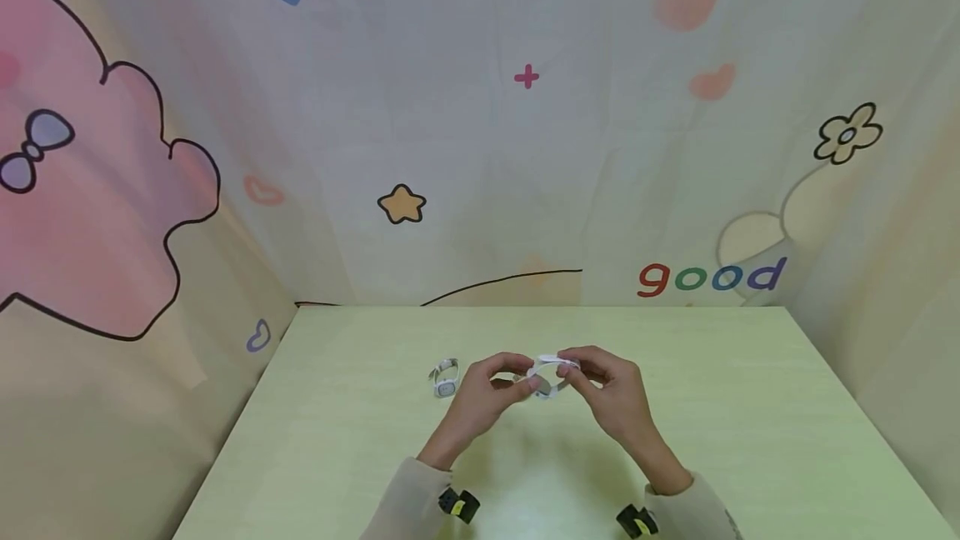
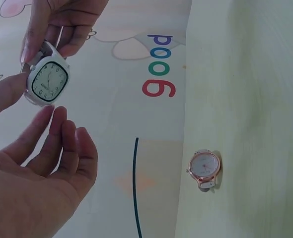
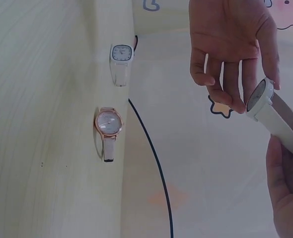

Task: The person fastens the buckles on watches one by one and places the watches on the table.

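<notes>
A white wristwatch is held up over the table between both hands, its strap bent into a loop. In the left wrist view, the watch shows a rounded-square face with a dark outline and numerals. My left hand pinches the case side between thumb and fingertips, its other fingers loosely bent. On the opposite side my right hand grips the white strap with thumb and fingers. Part of the strap's end is hidden behind the right fingers.
On the pale table lies a second white square-faced watch, left of the hands. A round rose-gold watch with a light strap lies near it. Behind the table's back edge hangs a printed curtain.
</notes>
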`<state>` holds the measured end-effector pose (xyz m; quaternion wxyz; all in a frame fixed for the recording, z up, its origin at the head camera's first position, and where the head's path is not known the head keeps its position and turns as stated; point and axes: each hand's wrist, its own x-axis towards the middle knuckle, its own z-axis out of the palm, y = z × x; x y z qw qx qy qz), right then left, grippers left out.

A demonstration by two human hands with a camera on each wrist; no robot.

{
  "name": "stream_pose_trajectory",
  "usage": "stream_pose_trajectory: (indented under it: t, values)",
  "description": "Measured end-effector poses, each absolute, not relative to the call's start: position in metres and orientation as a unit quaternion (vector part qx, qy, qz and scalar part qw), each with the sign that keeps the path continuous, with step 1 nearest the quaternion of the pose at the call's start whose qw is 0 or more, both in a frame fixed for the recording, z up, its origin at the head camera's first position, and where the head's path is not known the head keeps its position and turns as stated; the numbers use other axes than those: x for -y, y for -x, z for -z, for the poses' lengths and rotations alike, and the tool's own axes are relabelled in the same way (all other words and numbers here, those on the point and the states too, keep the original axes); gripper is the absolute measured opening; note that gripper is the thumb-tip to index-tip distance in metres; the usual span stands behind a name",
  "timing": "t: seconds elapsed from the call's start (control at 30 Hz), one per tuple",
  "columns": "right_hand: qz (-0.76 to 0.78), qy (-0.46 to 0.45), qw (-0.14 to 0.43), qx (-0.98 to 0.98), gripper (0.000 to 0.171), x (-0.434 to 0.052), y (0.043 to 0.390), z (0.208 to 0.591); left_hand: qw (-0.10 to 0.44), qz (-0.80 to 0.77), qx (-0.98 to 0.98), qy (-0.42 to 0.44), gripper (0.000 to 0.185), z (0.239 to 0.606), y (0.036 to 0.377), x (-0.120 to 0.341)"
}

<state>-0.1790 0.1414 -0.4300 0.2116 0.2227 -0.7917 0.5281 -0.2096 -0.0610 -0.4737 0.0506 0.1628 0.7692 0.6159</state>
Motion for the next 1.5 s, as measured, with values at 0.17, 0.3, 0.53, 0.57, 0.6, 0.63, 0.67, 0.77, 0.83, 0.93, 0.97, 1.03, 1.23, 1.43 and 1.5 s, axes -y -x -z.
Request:
stream_pose_trajectory:
  t: [0.17, 0.3, 0.53, 0.57, 0.6, 0.63, 0.67, 0.77, 0.83, 0.93, 0.97, 1.03, 1.23, 1.43, 1.5]
  values:
    - [-0.533, -0.215, 0.215, 0.789, 0.018, -0.141, 0.179, 0.432, 0.054, -0.621, -0.765, -0.164, 0.027, 0.475, 0.209, 0.065]
    - [-0.549, -0.218, 0.207, 0.78, 0.022, -0.145, 0.189, 0.448, 0.047, -0.633, -0.753, -0.171, 0.025, 0.474, 0.209, 0.064]
    - [-0.557, -0.234, 0.197, 0.772, 0.019, -0.145, 0.191, 0.451, 0.045, -0.637, -0.749, -0.175, 0.024, 0.473, 0.209, 0.062]
    - [-0.557, -0.237, 0.195, 0.772, 0.018, -0.144, 0.189, 0.448, 0.043, -0.637, -0.749, -0.177, 0.023, 0.473, 0.209, 0.061]
    - [-0.555, -0.24, 0.193, 0.773, 0.017, -0.143, 0.187, 0.444, 0.041, -0.636, -0.749, -0.179, 0.023, 0.473, 0.209, 0.061]
    - [-0.552, -0.243, 0.193, 0.774, 0.016, -0.142, 0.185, 0.441, 0.039, -0.636, -0.749, -0.182, 0.023, 0.473, 0.209, 0.06]
    - [-0.55, -0.244, 0.191, 0.776, 0.016, -0.141, 0.183, 0.438, 0.035, -0.636, -0.748, -0.185, 0.023, 0.472, 0.209, 0.06]
    - [-0.543, -0.243, 0.186, 0.782, 0.015, -0.139, 0.178, 0.431, 0.024, -0.639, -0.744, -0.193, 0.023, 0.472, 0.208, 0.058]
    - [-0.539, -0.242, 0.182, 0.786, 0.015, -0.139, 0.177, 0.429, 0.02, -0.64, -0.743, -0.196, 0.024, 0.472, 0.208, 0.058]
    - [-0.539, -0.24, 0.171, 0.789, 0.015, -0.139, 0.176, 0.429, 0.018, -0.641, -0.742, -0.195, 0.025, 0.473, 0.208, 0.058]
    - [-0.539, -0.238, 0.169, 0.79, 0.014, -0.139, 0.176, 0.429, 0.017, -0.643, -0.741, -0.194, 0.025, 0.474, 0.208, 0.058]
    - [-0.542, -0.235, 0.165, 0.79, 0.014, -0.139, 0.176, 0.43, 0.013, -0.645, -0.74, -0.193, 0.025, 0.475, 0.208, 0.058]
    - [-0.539, -0.236, 0.18, 0.788, 0.011, -0.138, 0.176, 0.43, 0.004, -0.644, -0.741, -0.193, 0.021, 0.474, 0.207, 0.056]
    - [-0.527, -0.268, 0.198, 0.782, 0.014, -0.139, 0.179, 0.432, -0.003, -0.639, -0.745, -0.19, 0.02, 0.475, 0.207, 0.053]
    - [-0.523, -0.277, 0.198, 0.781, 0.015, -0.14, 0.179, 0.433, -0.004, -0.642, -0.743, -0.188, 0.02, 0.475, 0.207, 0.052]
